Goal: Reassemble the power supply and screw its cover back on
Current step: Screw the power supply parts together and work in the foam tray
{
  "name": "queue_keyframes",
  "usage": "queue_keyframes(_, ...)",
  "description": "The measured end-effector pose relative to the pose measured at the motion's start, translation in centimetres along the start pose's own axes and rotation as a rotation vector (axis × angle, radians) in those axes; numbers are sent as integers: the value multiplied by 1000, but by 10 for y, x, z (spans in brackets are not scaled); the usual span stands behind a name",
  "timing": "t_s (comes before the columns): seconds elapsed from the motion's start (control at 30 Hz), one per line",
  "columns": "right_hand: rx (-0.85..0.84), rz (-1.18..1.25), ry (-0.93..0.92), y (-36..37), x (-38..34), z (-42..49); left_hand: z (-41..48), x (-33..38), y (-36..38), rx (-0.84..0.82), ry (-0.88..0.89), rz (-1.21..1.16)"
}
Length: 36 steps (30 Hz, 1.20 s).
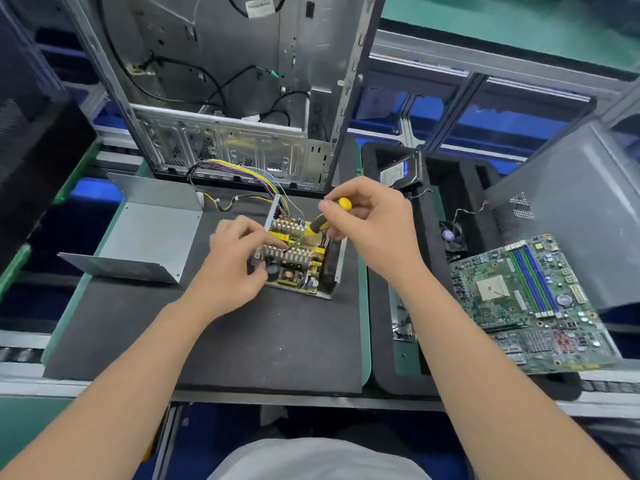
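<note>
The open power supply lies on the black mat, its yellow circuit board and finned heatsinks exposed. A bundle of coloured wires runs from its back. My right hand grips a yellow and black screwdriver, its tip pointing down into the board between the heatsinks. My left hand rests on the supply's left edge, with its fingertips reaching to the heatsink by the screwdriver tip. The bent grey metal cover lies apart on the mat's left side.
An empty computer case stands upright behind the mat. To the right, a black foam tray holds a hard drive and a small fan. A green motherboard and a grey side panel lie at far right.
</note>
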State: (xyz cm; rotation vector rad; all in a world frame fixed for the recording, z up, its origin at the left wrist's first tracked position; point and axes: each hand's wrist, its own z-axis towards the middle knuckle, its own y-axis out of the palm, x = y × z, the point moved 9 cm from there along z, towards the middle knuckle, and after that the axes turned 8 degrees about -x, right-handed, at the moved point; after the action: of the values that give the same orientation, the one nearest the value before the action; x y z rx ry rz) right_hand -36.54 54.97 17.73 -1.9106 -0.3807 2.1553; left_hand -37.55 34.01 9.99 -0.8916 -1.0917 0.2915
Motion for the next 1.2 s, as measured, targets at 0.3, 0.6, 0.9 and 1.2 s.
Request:
queue_keyframes(0.3,122,14,99,-74,55,-30,-9,106,75,-109,236,-134)
queue_keyframes(0.6,263,171,342,-141,165,-109,25,141,200,-501,86,-4)
queue_keyframes(0.9,241,-363,266,-150,197,-129,77,151,272,-690,227,709)
queue_keyframes(1.2,326,-380,272,-151,215,-128,101,139,319,-806,-28,814)
